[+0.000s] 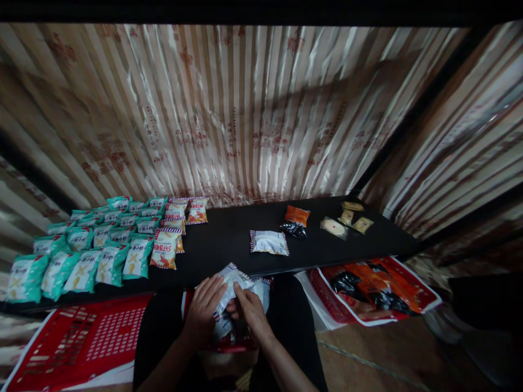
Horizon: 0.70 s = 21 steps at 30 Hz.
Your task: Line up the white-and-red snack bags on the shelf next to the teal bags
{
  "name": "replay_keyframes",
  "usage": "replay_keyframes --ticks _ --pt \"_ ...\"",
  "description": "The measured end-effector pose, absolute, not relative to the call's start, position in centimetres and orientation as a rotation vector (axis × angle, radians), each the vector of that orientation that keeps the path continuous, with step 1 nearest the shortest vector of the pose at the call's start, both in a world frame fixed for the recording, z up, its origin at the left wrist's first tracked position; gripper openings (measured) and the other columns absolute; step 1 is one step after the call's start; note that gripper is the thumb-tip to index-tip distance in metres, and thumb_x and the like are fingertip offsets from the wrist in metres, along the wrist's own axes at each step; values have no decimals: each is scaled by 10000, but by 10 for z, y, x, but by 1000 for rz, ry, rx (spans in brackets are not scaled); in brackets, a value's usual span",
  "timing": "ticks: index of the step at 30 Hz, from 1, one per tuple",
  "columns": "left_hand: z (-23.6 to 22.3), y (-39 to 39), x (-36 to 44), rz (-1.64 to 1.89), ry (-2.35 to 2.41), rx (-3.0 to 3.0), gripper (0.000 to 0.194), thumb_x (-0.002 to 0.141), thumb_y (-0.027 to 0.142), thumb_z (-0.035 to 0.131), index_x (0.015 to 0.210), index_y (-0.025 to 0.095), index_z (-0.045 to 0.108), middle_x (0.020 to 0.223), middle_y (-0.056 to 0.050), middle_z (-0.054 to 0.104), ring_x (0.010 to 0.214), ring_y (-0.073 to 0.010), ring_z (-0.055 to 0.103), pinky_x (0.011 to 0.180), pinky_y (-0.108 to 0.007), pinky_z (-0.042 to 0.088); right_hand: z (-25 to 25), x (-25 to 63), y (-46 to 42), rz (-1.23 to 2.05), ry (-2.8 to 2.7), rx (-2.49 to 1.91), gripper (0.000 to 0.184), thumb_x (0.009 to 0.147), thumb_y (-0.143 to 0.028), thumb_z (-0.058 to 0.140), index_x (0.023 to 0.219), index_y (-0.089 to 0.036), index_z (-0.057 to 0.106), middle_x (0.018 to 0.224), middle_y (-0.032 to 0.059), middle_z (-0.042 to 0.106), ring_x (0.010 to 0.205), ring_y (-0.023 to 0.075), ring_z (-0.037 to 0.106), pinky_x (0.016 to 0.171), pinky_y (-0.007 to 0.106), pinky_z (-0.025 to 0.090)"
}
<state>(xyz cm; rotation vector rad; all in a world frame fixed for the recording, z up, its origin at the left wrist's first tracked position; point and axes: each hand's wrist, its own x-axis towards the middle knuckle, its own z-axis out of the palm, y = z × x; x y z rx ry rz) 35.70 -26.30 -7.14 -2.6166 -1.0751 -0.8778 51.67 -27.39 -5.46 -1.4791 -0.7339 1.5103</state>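
While near the black table [223, 247], left hand [205, 301] and right hand [252, 311] both around one pale packet [231, 276].

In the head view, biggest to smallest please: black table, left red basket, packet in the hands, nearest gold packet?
1. Black table
2. Left red basket
3. Held packet, partly covered
4. Nearest gold packet

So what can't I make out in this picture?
Head view: most of the inside of the red container, hidden by the held packet, left hand and right hand.
Head view: lettering on the gold sachets, too small and blurred.
Head view: far side of the left basket, hidden by the black table.
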Motion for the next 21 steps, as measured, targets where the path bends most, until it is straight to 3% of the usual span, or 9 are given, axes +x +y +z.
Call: replay_keyframes --ticks 4,9,14,17,21 --pt "-69 -264 356 -909 -1105 -2630 491 812 96 282 1261 136 476 1245 -112 568 1203 -203 466 969 -381 395 -50 524 -276 1565 -821 -1487 563 648 -698 533 638 -137 587 543 22 614 455 104 567 426 191 418" --pt "-64 -264 355 -954 -1088 -2622 461 855 219 292 1269 128 472 1237 -122 574 1175 -215 488 957 -370 400 -37 534 -279 1643 -904 -1444 546 652 -693 529 631 -150 580 498 4 603 401 103 542 390 187 374" --pt "-62 -266 353 -905 -1132 -2668 473 852 200 261 1267 143 482 1237 -103 575 1175 -201 486 973 -362 383 -26 545 -281 1562 -1052 -1346 496 678 -658 549 641 -163 557 484 -21 574 387 86 489 399 190 357" --pt "-61 -266 354 -882 -1124 -2713 472 884 281 253 1275 137 474 1238 -112 573 1167 -213 492 968 -366 387 -23 552 -279 1347 -1185 -1299 427 735 -590 550 659 -171 571 542 -15 581 482 104 520 489 215 407" --pt "-54 -267 355 -925 -1123 -2705 549 914 425 194 1262 120 487 1215 -124 587 1142 -213 509 954 -346 397 -18 559 -278 970 -1484 -1299 277 759 -454 611 869 -204 651 841 40 655 802 187 588 740 294 460"
